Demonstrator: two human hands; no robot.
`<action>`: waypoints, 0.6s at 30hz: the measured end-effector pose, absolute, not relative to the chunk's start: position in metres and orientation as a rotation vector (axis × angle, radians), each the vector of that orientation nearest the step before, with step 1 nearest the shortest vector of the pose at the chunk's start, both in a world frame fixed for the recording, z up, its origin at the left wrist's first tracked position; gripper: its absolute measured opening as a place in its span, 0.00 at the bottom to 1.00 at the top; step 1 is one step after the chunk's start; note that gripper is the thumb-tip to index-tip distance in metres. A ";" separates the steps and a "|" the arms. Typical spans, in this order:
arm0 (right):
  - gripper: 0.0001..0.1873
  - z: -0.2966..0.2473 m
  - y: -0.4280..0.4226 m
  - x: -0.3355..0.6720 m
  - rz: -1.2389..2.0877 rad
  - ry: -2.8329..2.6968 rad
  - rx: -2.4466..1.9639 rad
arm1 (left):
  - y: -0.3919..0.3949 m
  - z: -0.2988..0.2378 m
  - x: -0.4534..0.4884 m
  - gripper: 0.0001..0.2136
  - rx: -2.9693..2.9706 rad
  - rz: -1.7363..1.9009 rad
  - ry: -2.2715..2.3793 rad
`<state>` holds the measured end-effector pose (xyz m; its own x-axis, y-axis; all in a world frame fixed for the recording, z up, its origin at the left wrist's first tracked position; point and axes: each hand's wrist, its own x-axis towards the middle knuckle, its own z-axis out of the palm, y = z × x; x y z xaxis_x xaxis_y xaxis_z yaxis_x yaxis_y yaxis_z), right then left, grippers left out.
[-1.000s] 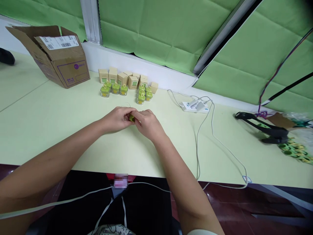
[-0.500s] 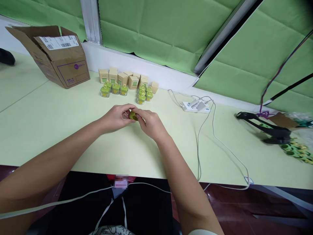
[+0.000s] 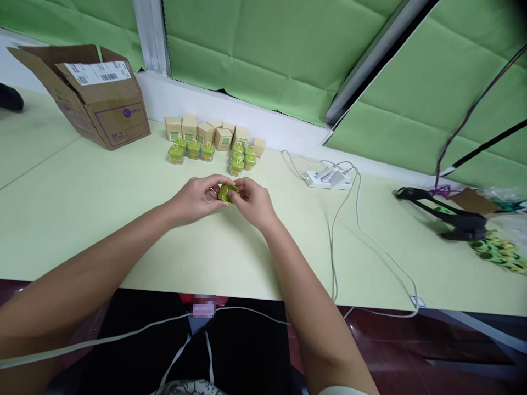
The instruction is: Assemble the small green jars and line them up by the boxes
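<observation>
Above the table, in front of my body, both hands hold a small hollow green lid [image 3: 224, 192]. Its open inside faces partly toward me. My left hand [image 3: 200, 196] grips its left side between thumb and fingers; whether something clear also sits in that grip, I cannot tell. On the right, my right hand [image 3: 254, 202] pinches the rim, with the thumb on the inside. Beyond the hands stand small clear jars with green lids and loops, one group at left [image 3: 194, 149] and another at right [image 3: 236, 164].
Several small cardboard boxes [image 3: 173, 129] line the wall behind the jars. A large open carton [image 3: 123, 120] stands back left. To the right lie a power strip [image 3: 325, 180] with white cables, a black curved object [image 3: 461, 219] and a pile of green pieces [image 3: 494, 252].
My right fingers have shifted back over the far rim while the thumb has moved inside. The lid is tipped so that more of its hollow shows. My left hand stays nearly still.
</observation>
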<state>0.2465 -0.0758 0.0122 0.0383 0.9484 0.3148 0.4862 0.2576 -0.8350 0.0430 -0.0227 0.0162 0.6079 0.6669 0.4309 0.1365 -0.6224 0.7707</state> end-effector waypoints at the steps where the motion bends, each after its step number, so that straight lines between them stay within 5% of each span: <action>1: 0.11 0.011 -0.075 0.246 0.681 -1.573 -1.356 | -0.023 0.017 0.043 0.20 2.122 0.958 0.629; 10: 0.19 0.013 -0.073 0.243 1.097 -1.372 -1.172 | -0.023 0.019 0.045 0.20 2.066 0.949 0.638; 18: 0.14 0.011 -0.073 0.240 1.020 -1.253 -1.250 | -0.028 0.015 0.046 0.18 2.115 0.983 0.610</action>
<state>0.2395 -0.0727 0.0110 0.0900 0.9907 0.1021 0.1013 0.0929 -0.9905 0.0457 -0.0279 0.0151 0.5980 0.6596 0.4553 0.1151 -0.6328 0.7657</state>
